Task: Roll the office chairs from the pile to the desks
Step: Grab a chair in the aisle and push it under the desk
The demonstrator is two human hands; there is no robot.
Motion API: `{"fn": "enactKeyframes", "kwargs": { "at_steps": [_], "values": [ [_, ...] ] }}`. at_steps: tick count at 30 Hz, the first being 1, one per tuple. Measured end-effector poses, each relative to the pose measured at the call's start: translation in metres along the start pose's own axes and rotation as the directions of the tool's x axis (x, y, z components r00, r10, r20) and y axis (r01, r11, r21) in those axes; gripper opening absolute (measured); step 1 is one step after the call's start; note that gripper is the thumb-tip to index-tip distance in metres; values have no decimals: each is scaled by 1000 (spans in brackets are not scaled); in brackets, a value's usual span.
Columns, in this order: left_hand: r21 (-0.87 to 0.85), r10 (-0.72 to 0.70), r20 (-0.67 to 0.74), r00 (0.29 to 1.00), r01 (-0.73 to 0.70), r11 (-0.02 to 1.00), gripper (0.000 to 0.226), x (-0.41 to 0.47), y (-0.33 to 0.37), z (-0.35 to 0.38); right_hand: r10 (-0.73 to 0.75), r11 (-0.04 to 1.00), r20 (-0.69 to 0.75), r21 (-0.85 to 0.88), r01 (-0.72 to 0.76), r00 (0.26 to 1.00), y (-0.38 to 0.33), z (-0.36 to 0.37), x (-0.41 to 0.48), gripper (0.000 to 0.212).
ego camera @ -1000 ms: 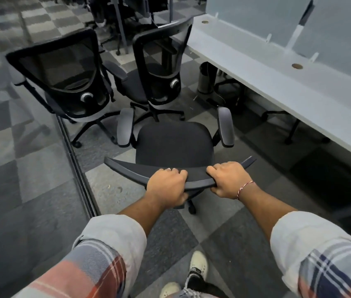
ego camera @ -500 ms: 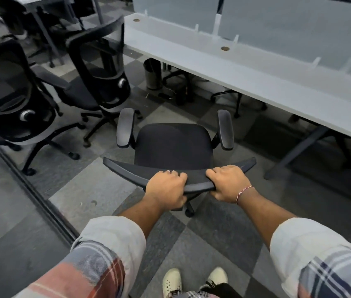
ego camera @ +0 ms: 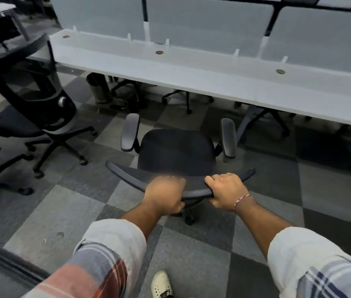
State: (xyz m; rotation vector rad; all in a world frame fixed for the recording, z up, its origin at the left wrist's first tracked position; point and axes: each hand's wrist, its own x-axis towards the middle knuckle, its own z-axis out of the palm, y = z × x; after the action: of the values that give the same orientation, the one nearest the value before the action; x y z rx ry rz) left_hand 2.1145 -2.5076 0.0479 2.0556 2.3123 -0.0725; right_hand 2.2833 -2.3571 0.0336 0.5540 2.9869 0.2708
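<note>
2 bare hands grip the curved top rim of a black office chair with a fabric seat and grey padded armrests [ego camera: 176,151]. The left hand [ego camera: 163,196], blurred, has its fingers curled over the rim near its middle. The right hand [ego camera: 226,192] wraps its fingers [ego camera: 213,179] over the rim just beside it, thumb underneath. The chair stands on the grey checkered carpet floor [ego camera: 67,211], its seat facing the long white tabletop [ego camera: 191,69], its armrests short of the tabletop's front edge. A black mesh-backed chair [ego camera: 34,87] stands apart to the left. A round metal bin [ego camera: 99,89] sits beneath the tabletop. A red-and-white thread bracelet [ego camera: 242,201] circles the right wrist.
</note>
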Motion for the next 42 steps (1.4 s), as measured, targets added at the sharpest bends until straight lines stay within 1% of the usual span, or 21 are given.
{"fn": "enactKeyframes", "kwargs": {
  "at_steps": [4,11,13,16,18,19,21,23,26,30,33,36,42],
  "values": [
    [1,88,3,996,-88,996,37,22,42,0,89,996,-11,10,-89,996,27,8,-46,45],
    [3,241,1,971,-241,971,38,60,122,-3,262,965,24,13,-262,965,74,20,-128,46],
    [-5,291,-7,957,-291,957,37,70,146,-4,308,951,36,4,-308,951,88,22,-149,47],
    [-25,392,20,920,-391,920,39,86,172,-7,363,932,68,-11,-363,929,106,26,-182,46],
    [-26,453,44,890,-452,891,43,98,176,-12,406,913,78,-1,-408,910,117,28,-203,44],
    [-18,455,53,889,-454,891,46,104,174,-15,423,905,83,8,-425,902,122,28,-212,44],
    [11,451,48,891,-452,892,49,115,175,-17,465,884,86,10,-468,881,129,30,-231,47],
    [16,477,35,878,-478,878,49,125,186,-20,507,859,83,28,-511,858,136,31,-247,49],
    [26,552,30,834,-552,833,50,140,213,-22,565,821,92,35,-570,820,144,37,-273,50],
    [26,648,11,762,-648,761,52,165,240,-18,647,755,135,24,-655,751,153,44,-299,51],
    [26,690,-1,723,-690,723,54,182,258,-15,706,701,132,13,-713,696,158,46,-313,48],
    [31,736,-10,677,-735,677,50,202,277,-13,761,641,125,11,-768,637,163,50,-323,45],
    [46,787,-23,617,-785,617,47,240,314,-17,819,566,93,27,-824,566,187,57,-343,41]
  ]
}}
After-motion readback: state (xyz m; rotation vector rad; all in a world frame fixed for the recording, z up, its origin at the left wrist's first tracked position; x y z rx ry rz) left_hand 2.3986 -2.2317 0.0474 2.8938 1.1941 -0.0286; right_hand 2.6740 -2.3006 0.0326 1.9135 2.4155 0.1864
